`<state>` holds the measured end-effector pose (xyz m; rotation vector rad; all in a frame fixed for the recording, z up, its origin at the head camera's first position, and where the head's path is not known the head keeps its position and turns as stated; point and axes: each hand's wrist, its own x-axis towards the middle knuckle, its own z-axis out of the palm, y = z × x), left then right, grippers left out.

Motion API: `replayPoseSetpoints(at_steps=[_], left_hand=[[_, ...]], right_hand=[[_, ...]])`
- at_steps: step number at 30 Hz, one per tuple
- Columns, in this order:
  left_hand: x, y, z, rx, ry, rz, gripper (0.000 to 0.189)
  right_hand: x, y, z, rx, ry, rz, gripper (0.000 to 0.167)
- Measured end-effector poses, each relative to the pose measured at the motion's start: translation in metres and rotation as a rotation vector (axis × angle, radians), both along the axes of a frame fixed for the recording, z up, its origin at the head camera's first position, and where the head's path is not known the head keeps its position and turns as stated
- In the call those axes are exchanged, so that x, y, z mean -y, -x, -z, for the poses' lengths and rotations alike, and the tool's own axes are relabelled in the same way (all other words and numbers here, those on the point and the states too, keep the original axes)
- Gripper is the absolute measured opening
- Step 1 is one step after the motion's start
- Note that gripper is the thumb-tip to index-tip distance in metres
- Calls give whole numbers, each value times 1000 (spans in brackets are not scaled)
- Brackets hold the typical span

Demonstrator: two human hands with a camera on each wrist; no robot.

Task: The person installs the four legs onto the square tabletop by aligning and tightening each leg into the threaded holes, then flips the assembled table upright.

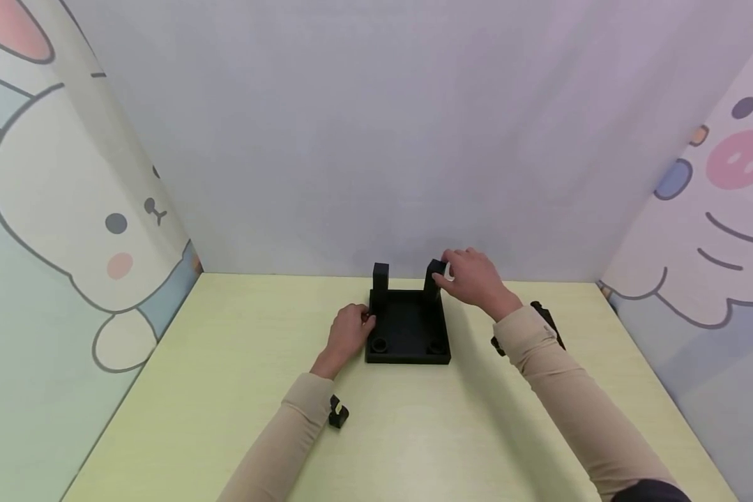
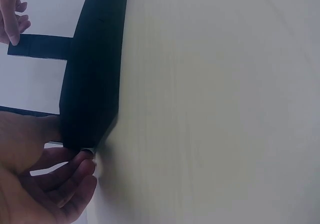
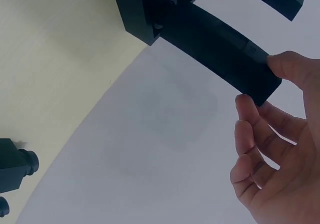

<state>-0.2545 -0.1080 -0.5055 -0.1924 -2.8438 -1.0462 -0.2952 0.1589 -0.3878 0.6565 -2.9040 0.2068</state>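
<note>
A black rectangular base [image 1: 408, 357] with raised edges lies on the table, with round sockets at its two near corners. Two black posts rise from its far corners, a left post [image 1: 381, 279] and a right post [image 1: 432, 280]. With thumb and fingers, my left hand [image 1: 348, 330] grips the base's left edge; in the left wrist view its fingertips [image 2: 86, 171] curl at the base's corner. My right hand [image 1: 473, 279] pinches the top of the right post. In the right wrist view, the thumb [image 3: 290, 66] presses one side of this post [image 3: 220, 51], the fingers opposite.
Another black part [image 1: 547, 322] lies on the table at the right, partly behind my right sleeve. A small black piece [image 1: 338, 417] with a yellow spot sits beside my left sleeve. A pale curtain [image 1: 401, 139] hangs behind the table [image 1: 257, 314], with printed cloths at both sides.
</note>
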Motion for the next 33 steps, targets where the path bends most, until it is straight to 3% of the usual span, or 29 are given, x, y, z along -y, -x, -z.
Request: replayPoseSetpoints(at_steps=[9, 15, 33], left_hand=[[0, 0, -1, 0, 2, -1, 21], [-1, 0, -2, 16, 2, -10, 22], [0, 0, 1, -1, 17, -2, 21]], right_hand=[[-2, -1, -6, 53, 1, -39, 59], [-2, -1, -6, 48, -4, -79, 50], [-5, 1, 4, -65, 27, -25, 37]])
